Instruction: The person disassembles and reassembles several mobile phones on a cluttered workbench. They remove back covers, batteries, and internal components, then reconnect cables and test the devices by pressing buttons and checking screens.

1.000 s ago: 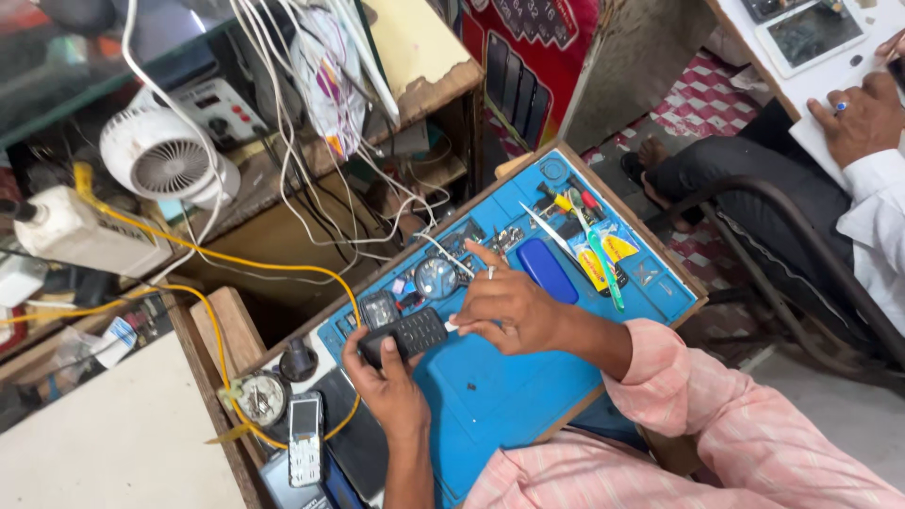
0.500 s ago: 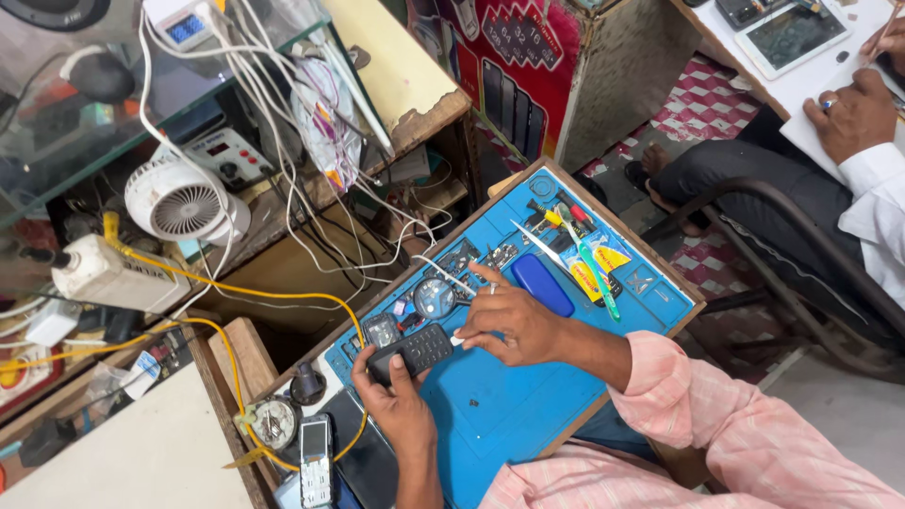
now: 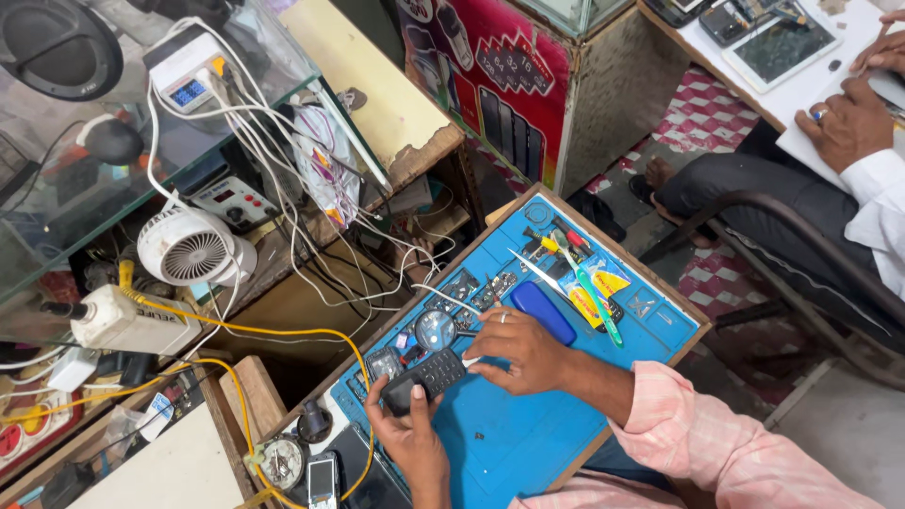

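The small black keypad phone [image 3: 426, 376] lies on the blue rubber repair mat [image 3: 528, 443], near the mat's left edge and just below the round magnifier lens [image 3: 436, 329]. The left hand [image 3: 412, 435] grips the phone's lower end, fingers curled around the body, so the phone is clamped and steadied. The right hand [image 3: 517, 350], a ring on one finger, rests at the phone's upper end with fingertips pinched together on a small pale piece — whether a tool tip or a part, the view does not settle.

Judged step: close work at the phone's top end, with one hand bracing and the other picking or prying. The next move calls for a firm brace from the left hand and fine, light pressure from the right, as the point of contact is small.

On the mat's upper part, well above the phone, lie a dark blue oblong case [image 3: 543, 313], a green-handled tool [image 3: 596, 303] and metal tweezers [image 3: 535, 272]. Beyond the mat's left edge stand a white desk fan [image 3: 191, 249] and a yellow cable [image 3: 283, 332]. Another person's hand [image 3: 846, 123] rests on a separate white surface [image 3: 790, 90], well apart from the mat.
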